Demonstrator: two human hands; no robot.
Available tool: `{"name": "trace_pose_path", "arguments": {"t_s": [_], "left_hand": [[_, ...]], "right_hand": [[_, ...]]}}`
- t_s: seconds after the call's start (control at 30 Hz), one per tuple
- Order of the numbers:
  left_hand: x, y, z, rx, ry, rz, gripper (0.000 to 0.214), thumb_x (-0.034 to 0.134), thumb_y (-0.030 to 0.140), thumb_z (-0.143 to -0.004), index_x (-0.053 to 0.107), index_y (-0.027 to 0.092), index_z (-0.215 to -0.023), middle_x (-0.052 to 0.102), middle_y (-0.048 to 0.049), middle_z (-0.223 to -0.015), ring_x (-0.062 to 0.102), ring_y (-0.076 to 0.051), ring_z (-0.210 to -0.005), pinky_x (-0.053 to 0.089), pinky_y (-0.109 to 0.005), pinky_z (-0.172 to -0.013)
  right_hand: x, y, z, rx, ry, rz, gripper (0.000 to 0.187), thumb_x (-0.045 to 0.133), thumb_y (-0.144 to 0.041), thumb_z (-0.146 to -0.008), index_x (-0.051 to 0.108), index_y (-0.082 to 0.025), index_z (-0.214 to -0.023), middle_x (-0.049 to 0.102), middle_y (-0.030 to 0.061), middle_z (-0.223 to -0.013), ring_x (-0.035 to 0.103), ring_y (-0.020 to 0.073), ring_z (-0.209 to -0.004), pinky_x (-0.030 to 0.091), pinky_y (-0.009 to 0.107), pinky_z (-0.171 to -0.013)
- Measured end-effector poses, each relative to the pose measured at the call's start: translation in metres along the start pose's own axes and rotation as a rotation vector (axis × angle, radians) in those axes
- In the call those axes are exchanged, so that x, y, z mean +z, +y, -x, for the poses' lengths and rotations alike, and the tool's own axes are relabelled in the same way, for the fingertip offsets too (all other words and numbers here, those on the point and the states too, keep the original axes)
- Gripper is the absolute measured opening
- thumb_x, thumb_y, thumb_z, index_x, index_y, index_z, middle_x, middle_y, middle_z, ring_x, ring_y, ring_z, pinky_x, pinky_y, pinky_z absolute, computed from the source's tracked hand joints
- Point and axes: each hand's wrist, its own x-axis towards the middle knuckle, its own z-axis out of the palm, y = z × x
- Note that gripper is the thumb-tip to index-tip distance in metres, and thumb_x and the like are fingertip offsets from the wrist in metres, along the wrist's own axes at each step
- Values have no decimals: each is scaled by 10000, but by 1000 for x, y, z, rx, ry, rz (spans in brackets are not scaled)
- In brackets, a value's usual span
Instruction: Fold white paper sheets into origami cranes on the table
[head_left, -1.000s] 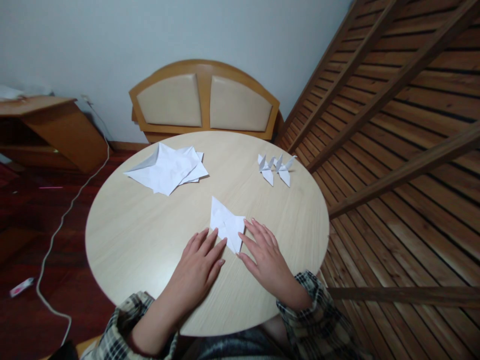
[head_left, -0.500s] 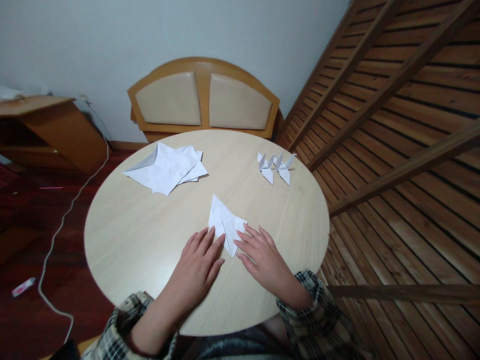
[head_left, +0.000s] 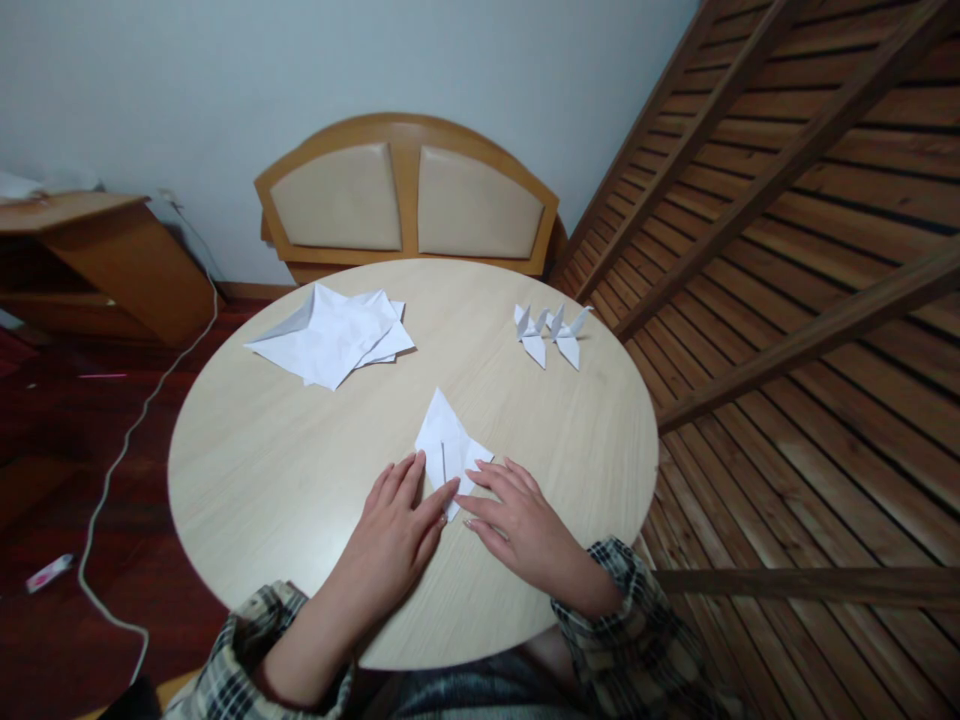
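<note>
A partly folded white paper (head_left: 446,447) lies on the round light-wood table (head_left: 285,470) near its front. My left hand (head_left: 397,530) lies flat, fingers stretched out, its fingertips pressing on the paper's lower left edge. My right hand (head_left: 517,520) also lies flat with fingers spread, its fingertips on the paper's lower right flap. The two index fingers nearly meet over the paper's bottom tip, which they hide.
A loose pile of white paper sheets (head_left: 330,335) lies at the table's back left. Two folded paper cranes (head_left: 551,335) stand at the back right. A wooden chair (head_left: 409,200) stands behind the table. A slatted wooden frame (head_left: 787,250) leans at right. A white cable (head_left: 112,470) runs over the floor.
My right hand has slid left over the paper's right flap, folding it inward. The paper now looks narrower, with a raised centre crease. My left hand has barely moved.
</note>
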Motion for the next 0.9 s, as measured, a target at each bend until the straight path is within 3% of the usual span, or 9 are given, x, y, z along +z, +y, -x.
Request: {"name": "trace_pose_path", "arguments": {"t_s": [0.47, 0.73, 0.9], "left_hand": [[-7, -7, 1, -23, -2, 98, 330, 503, 312, -964, 553, 191, -1266, 561, -136, -1352, 470, -315, -1302, 417, -550, -1080], [-3, -13, 3, -105, 116, 86, 342, 477, 291, -980, 532, 140, -1282, 311, -203, -1531, 357, -340, -1390, 407, -541, -1089], [-1, -14, 2, -30, 60, 31, 400, 468, 244, -978, 496, 163, -1368, 400, -150, -1516, 305, -338, -1425, 386, -549, -1110]], "right_hand": [[2, 0, -2, 102, 36, -8, 268, 528, -259, -966, 662, -265, -1198, 620, 54, -1331, 529, 220, -1270, 351, 506, -1119], [1, 1, -2, 125, 52, -50, 244, 517, -222, -965, 684, -260, -1139, 640, 53, -1300, 553, 210, -1244, 336, 510, -1123], [2, 3, -1, 119, 57, -78, 238, 522, -211, -963, 685, -259, -1130, 644, 54, -1294, 554, 209, -1246, 325, 514, -1123]]}}
